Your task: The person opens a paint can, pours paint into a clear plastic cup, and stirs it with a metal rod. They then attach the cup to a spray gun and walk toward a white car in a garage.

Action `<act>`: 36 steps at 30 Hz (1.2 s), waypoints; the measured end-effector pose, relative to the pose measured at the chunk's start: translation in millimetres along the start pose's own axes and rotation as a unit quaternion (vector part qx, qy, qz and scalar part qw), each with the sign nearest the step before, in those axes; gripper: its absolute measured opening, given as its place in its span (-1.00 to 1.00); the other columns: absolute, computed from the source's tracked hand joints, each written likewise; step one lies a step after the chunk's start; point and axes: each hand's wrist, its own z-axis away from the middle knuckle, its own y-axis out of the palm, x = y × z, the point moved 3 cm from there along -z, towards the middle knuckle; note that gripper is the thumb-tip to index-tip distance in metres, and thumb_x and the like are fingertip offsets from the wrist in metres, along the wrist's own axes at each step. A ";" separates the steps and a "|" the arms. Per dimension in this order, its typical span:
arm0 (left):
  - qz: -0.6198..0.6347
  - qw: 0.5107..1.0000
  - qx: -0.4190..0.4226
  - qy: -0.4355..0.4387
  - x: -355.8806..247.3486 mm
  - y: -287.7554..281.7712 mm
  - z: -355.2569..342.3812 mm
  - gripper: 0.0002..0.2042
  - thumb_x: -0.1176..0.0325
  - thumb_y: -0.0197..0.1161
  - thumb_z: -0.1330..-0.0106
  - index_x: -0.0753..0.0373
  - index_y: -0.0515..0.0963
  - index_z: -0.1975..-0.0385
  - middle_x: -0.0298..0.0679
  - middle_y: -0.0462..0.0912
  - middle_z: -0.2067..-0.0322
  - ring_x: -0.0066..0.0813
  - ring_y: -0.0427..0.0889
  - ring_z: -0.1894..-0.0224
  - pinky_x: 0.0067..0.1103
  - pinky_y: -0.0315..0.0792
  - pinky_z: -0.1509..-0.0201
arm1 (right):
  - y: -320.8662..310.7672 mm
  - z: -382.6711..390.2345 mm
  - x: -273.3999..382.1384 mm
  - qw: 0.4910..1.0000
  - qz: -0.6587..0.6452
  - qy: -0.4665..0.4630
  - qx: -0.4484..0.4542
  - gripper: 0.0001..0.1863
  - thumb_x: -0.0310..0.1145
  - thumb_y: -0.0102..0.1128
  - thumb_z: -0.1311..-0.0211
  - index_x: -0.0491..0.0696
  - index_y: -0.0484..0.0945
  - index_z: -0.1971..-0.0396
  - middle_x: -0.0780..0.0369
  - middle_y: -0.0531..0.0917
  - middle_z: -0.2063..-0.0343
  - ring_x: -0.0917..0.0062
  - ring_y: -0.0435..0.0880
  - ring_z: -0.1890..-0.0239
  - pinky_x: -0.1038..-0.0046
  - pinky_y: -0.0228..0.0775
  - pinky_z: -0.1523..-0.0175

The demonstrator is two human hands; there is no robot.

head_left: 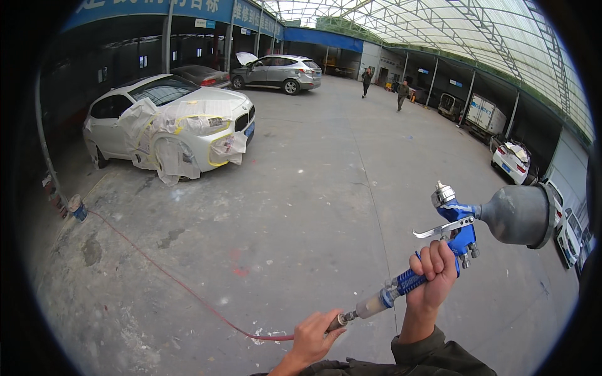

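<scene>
A blue spray gun (461, 233) with a silver trigger and a grey paint cup (515, 215) is held up at the right by my right hand (434, 276). My fingers wrap round its blue handle. Below the handle sits a clear inline air filter (376, 303), ending in a metal hose coupling (338, 322). My left hand (313, 338) is closed on that coupling, where the red air hose (263, 337) meets the gun's inlet. The trigger stands away from the handle, with no finger on it.
The hose runs over the concrete floor (301, 207) to a blue bucket (78, 208) by a post at left. A white car (182, 122) stands there, its front partly masked with paper and yellow tape. Farther back are a silver car (276, 72) and two people (402, 94). Vehicles line the right.
</scene>
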 end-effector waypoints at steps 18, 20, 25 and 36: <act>0.436 0.849 -0.077 -0.288 -23.0 -25.0 66.7 -0.71 0.09 0.03 -0.49 0.22 0.42 0.16 -0.47 0.30 0.67 -0.74 0.16 0.66 -0.71 0.04 0.58 | 102.1 23.5 -109.5 0.844 -0.166 0.414 0.299 -0.61 -0.38 -0.03 -0.35 0.14 0.19 0.73 0.55 0.12 0.80 0.84 0.09 0.75 0.66 0.01 0.56; 0.403 0.868 -0.173 -0.232 0.0 -28.0 69.2 -0.76 0.14 0.06 -0.48 0.21 0.43 0.20 -0.47 0.31 0.68 -0.73 0.18 0.67 -0.70 0.08 0.59 | 114.5 42.6 -139.6 0.842 -0.083 0.437 0.306 -0.59 -0.35 0.12 -0.31 0.12 0.23 0.74 0.48 0.20 0.78 0.76 0.14 0.74 0.64 0.03 0.55; 0.234 0.863 -0.303 -0.329 55.1 -45.8 117.3 -0.81 0.37 0.23 -0.32 0.16 0.40 0.52 -0.42 0.40 0.69 -0.66 0.34 0.68 -0.64 0.21 0.63 | 136.6 107.9 -224.0 0.805 0.219 0.326 0.445 -0.63 -0.17 0.41 -0.13 -0.11 0.55 0.23 0.29 0.63 0.45 0.66 0.58 0.43 0.57 0.42 0.27; 0.284 0.817 -0.308 -0.395 105.8 -99.5 184.4 -0.88 0.43 0.24 -0.30 0.33 0.48 0.29 -0.17 0.59 0.50 -0.47 0.54 0.54 -0.52 0.44 0.49 | 164.3 237.8 -377.8 0.647 0.000 0.541 0.537 -0.45 -0.10 0.22 -0.31 -0.01 0.32 -0.19 0.30 0.55 0.20 0.62 0.55 0.15 0.37 0.65 0.44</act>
